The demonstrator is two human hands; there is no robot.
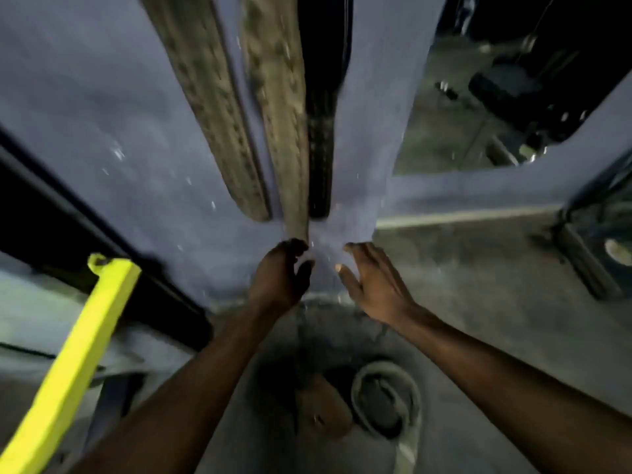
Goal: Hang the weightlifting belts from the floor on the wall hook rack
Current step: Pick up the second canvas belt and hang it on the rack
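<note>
Three belts hang down the grey-blue wall: a tan belt on the left, a second tan belt in the middle and a black belt to its right. The hook rack is out of view above. My left hand pinches the bottom tip of the middle tan belt. My right hand is beside it, fingers spread and holding nothing. On the floor below lies a coiled grey belt with a brown belt beside it. The picture is blurred.
A yellow bar slants up at the lower left, in front of a black frame. A mirror on the right reflects gym machines. Dark equipment stands on the concrete floor at the far right.
</note>
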